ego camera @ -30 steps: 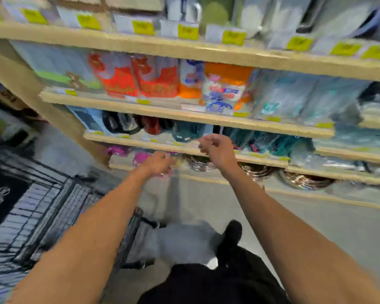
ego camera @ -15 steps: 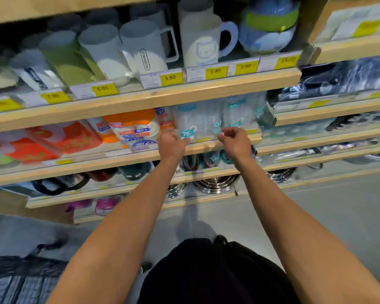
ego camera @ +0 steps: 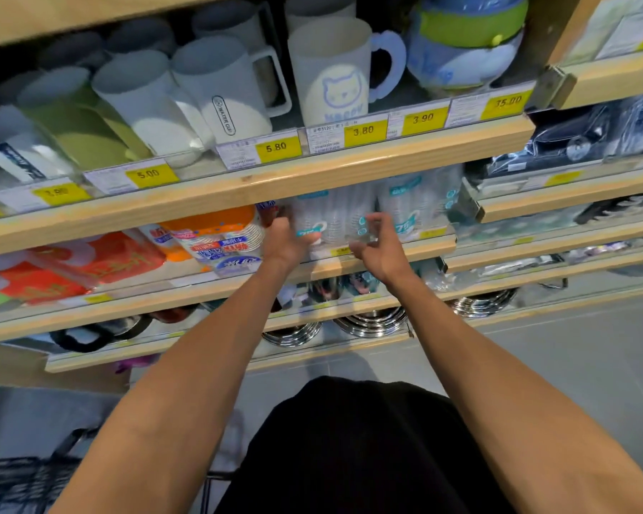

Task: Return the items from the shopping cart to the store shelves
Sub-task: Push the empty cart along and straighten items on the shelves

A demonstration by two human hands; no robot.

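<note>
A pack of clear plastic cups [ego camera: 335,217] with teal print lies on the second wooden shelf [ego camera: 416,248], under the shelf of mugs. My left hand [ego camera: 286,241] grips the pack's left end, thumb on its front. My right hand [ego camera: 377,246] is at the pack's right front, its curled fingers and thumb pinching the wrapper. A second pack of clear cups [ego camera: 412,205] sits just to the right. A corner of the black wire shopping cart [ego camera: 19,476] shows at the bottom left.
An orange-lidded pack of paper cups [ego camera: 216,239] and red packs [ego camera: 71,265] lie left of my hands. Mugs [ego camera: 219,90] with yellow price tags fill the shelf above. Steel bowls [ego camera: 372,322] sit on the low shelves. Grey floor spreads to the right.
The view rose from the low shelves and the cart to the cup shelf. Both hands moved up to the pack of clear cups and now reach further into the shelf.
</note>
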